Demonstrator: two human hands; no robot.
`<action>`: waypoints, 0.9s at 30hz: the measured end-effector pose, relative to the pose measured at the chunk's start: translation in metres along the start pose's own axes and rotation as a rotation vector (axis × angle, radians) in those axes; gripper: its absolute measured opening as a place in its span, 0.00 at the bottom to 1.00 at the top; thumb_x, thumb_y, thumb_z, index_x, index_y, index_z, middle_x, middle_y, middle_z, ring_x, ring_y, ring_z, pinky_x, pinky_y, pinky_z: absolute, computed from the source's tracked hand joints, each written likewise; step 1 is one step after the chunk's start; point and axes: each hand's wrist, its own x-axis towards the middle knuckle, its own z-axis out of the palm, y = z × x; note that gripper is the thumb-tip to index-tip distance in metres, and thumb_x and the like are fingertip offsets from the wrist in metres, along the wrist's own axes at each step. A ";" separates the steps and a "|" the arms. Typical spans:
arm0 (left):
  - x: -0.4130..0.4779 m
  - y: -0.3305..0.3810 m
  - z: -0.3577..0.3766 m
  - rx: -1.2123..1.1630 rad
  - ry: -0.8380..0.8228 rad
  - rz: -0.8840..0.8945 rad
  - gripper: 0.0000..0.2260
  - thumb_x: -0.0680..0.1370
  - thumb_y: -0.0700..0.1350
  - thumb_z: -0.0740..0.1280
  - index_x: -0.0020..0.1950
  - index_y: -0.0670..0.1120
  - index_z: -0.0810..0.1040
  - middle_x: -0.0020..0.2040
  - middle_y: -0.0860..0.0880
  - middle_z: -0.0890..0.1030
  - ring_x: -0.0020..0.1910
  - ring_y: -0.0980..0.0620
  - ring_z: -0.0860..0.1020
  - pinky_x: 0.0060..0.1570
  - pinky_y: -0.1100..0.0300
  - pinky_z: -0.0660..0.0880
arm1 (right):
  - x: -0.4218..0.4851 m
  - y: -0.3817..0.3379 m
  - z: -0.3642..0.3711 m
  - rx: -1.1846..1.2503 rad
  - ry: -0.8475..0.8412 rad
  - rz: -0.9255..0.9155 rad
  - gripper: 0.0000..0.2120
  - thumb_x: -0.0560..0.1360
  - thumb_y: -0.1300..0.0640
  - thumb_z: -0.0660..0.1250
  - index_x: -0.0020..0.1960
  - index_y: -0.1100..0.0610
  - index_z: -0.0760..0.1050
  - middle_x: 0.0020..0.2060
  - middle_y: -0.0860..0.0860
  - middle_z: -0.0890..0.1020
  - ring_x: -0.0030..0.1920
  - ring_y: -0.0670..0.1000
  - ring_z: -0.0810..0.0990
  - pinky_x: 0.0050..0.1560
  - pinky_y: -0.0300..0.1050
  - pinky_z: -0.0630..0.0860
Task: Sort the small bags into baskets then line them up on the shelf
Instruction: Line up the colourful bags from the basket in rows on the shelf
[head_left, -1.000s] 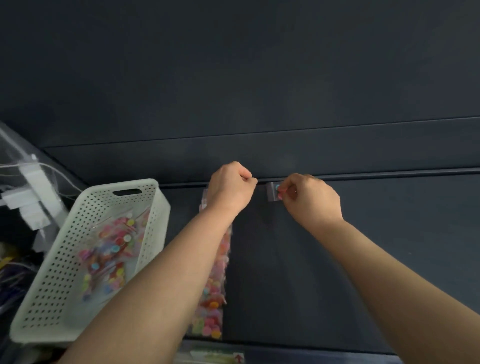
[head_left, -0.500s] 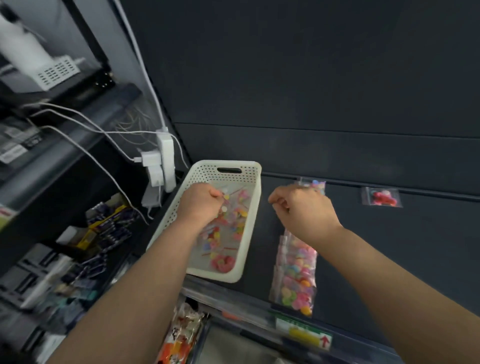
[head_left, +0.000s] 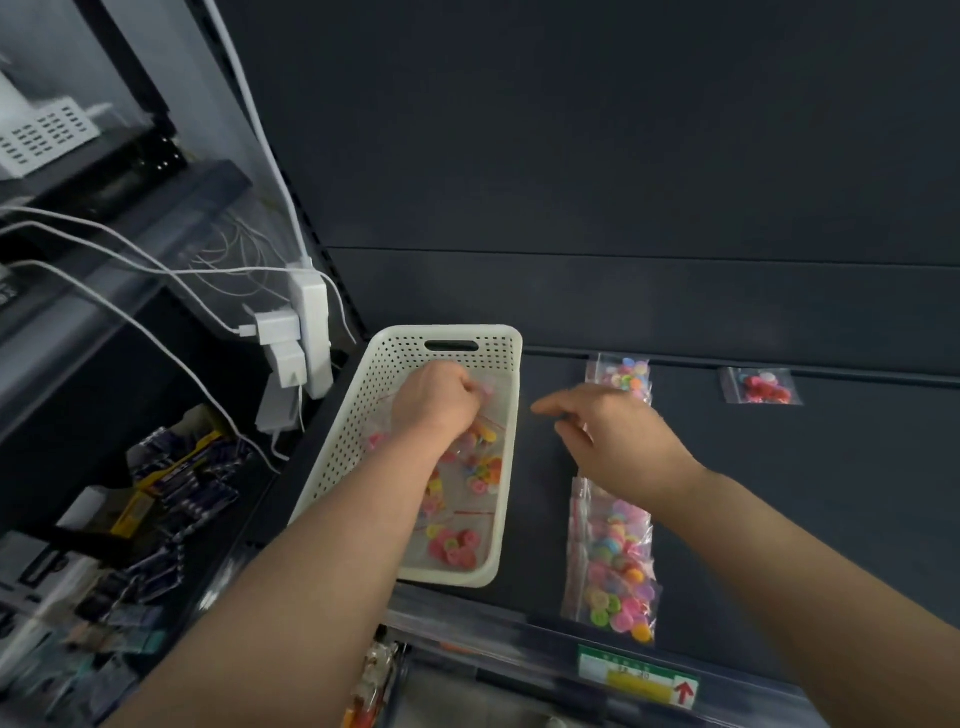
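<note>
Fingers of the left hand (head_left: 434, 402) were curled tight inside the white basket (head_left: 447, 332), knuckles up, right at a clear bag with pink in it. Blur hid whether they pinched that bag or only pressed on it, so I cannot tell. The basket sat at the left end of the dark shelf (head_left: 810, 519), near the power strip (head_left: 311, 322), probably so that hand could drop bags in without reaching across. Several small bags of buttons (head_left: 454, 545) already lay loose on its floor. The right hand (head_left: 623, 441) hovered with its fingers spread and relaxed, holding nothing, above a row of bags (head_left: 615, 571) laid end to end on the shelf just right of the basket. One bag of red buttons (head_left: 761, 387) lay well apart at the back, likely set aside as a different sort. Sorting looked partly done, with no baskets lined up yet.
</note>
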 end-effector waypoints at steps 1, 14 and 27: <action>-0.002 0.000 -0.005 -0.041 0.067 0.026 0.17 0.77 0.61 0.66 0.41 0.49 0.84 0.33 0.54 0.81 0.31 0.57 0.79 0.29 0.62 0.70 | 0.000 0.000 -0.001 0.045 0.000 0.033 0.17 0.78 0.63 0.59 0.61 0.48 0.78 0.56 0.46 0.81 0.55 0.46 0.78 0.54 0.40 0.75; -0.072 0.078 -0.002 -0.405 -0.008 0.323 0.09 0.77 0.42 0.68 0.54 0.51 0.85 0.49 0.54 0.85 0.47 0.57 0.81 0.55 0.58 0.77 | -0.023 0.020 -0.028 1.003 0.197 0.543 0.05 0.79 0.59 0.64 0.51 0.57 0.79 0.46 0.55 0.85 0.44 0.49 0.84 0.46 0.43 0.81; -0.104 0.159 0.058 -0.754 -0.286 0.091 0.08 0.80 0.45 0.67 0.42 0.44 0.80 0.32 0.51 0.75 0.35 0.54 0.73 0.41 0.58 0.76 | -0.104 0.092 -0.080 1.044 0.233 0.634 0.13 0.82 0.53 0.58 0.51 0.57 0.80 0.41 0.50 0.86 0.46 0.49 0.84 0.47 0.44 0.78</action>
